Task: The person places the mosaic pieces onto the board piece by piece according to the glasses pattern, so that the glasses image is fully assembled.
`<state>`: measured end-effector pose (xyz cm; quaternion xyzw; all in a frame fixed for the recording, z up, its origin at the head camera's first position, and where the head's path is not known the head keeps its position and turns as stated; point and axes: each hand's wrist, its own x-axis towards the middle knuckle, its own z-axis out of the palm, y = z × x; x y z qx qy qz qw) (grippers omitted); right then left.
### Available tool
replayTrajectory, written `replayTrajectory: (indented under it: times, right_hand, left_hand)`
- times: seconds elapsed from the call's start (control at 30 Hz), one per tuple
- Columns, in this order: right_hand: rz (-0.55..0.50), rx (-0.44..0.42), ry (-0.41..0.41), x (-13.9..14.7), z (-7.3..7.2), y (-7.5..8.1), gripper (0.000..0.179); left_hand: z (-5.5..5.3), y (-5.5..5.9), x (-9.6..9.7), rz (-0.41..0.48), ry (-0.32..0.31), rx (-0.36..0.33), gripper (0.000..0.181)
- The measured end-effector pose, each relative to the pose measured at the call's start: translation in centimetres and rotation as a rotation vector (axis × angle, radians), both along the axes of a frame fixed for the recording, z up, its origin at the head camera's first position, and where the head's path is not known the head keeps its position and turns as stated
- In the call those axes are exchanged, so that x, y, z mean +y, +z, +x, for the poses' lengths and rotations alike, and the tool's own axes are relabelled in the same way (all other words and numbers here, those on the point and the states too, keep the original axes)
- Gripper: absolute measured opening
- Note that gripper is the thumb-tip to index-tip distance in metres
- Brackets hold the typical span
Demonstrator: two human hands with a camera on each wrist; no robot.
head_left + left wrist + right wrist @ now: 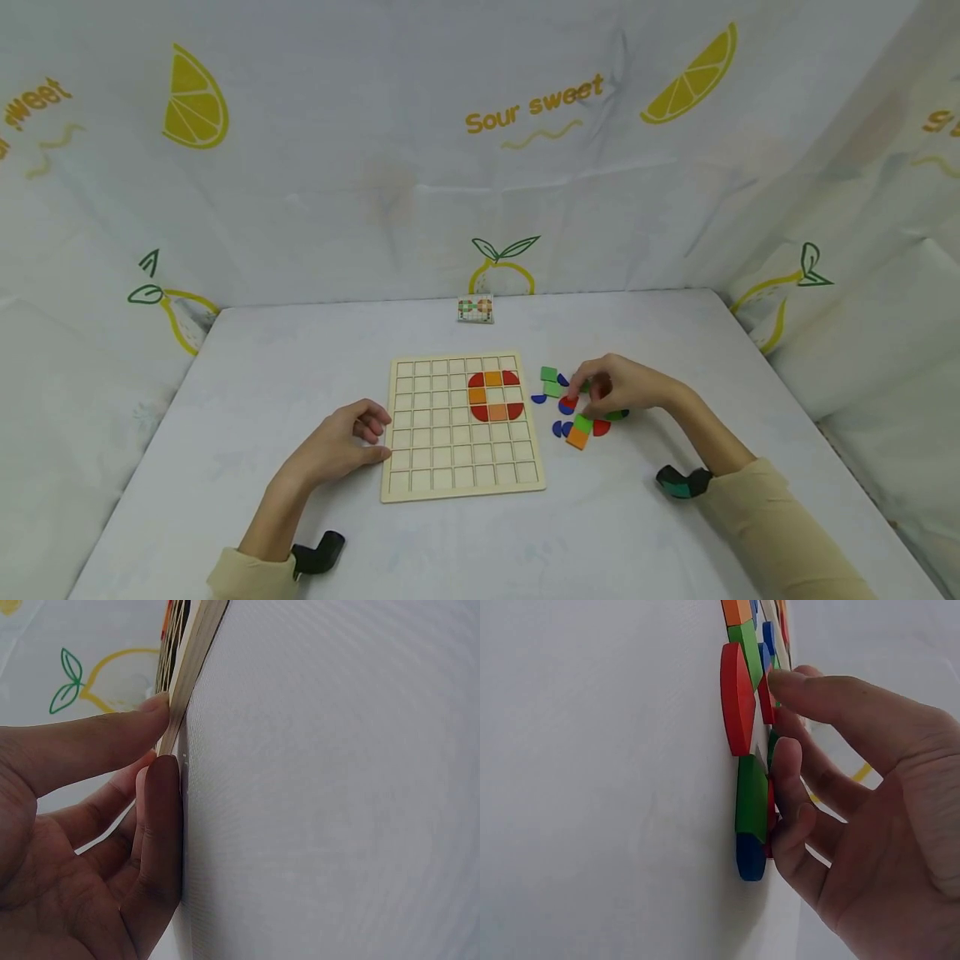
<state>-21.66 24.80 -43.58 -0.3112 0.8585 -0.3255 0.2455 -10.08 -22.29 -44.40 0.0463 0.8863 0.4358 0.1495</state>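
A pale wooden grid board [431, 457] lies on the table, with several red quarter-round pieces [477, 412] and orange squares [477, 395] set in its upper right cells. At the board's left edge rests my left hand [341, 442], its thumb and fingertips touching the rim; the left wrist view shows the thumb [112, 742] against the board's edge [191, 660]. My right hand [626, 383] reaches over loose pieces right of the board, thumb and forefinger apart. Close by its fingertips are a red piece [737, 701], a green piece [751, 795] and a blue piece [751, 857].
Loose green squares [549, 373], blue half-rounds [538, 399] and an orange square [577, 438] lie right of the board. A small patterned card [476, 309] stands at the table's back. White lemon-printed cloth [337, 208] encloses the table's back and sides.
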Motion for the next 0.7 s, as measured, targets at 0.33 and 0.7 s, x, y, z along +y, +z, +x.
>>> replayTrajectory:
  times: [0.33, 0.7]
  right_hand:
    - [0.032, 0.050, 0.070, 0.0, 1.5, -0.3, 0.022]
    - [0.069, 0.083, 0.082, -0.5, 2.3, -0.4, 0.024]
  left_hand:
    - [-0.1, 0.0, -0.1, -0.003, -0.003, -0.001, 0.040]
    - [-0.2, -0.1, -0.1, -0.004, 0.000, -0.009, 0.040]
